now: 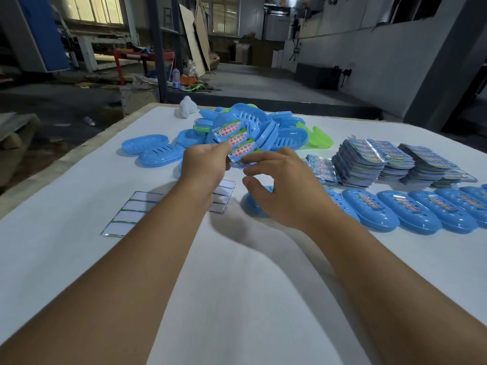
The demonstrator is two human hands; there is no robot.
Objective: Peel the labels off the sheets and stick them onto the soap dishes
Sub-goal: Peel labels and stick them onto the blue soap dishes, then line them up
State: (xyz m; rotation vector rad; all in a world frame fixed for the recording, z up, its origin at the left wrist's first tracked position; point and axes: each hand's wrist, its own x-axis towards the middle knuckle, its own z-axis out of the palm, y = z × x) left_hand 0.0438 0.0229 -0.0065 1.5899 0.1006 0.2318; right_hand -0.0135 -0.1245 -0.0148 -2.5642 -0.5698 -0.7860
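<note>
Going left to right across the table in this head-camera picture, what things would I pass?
Empty backing sheet → two loose blue soap dishes → left hand holding a label sheet → right hand → stacks of label sheets.

A dim workshop with a grey concrete floor point(253, 80) – bright windows point(92, 9) glow at the back left, boards point(195, 38) lean against a steel post point(158, 48), a red metal frame point(131, 59) stands nearby, and a grey wall point(382, 56) runs along the right

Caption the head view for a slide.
Left hand holds a label sheet while right hand reaches for it above soap dishes.
</note>
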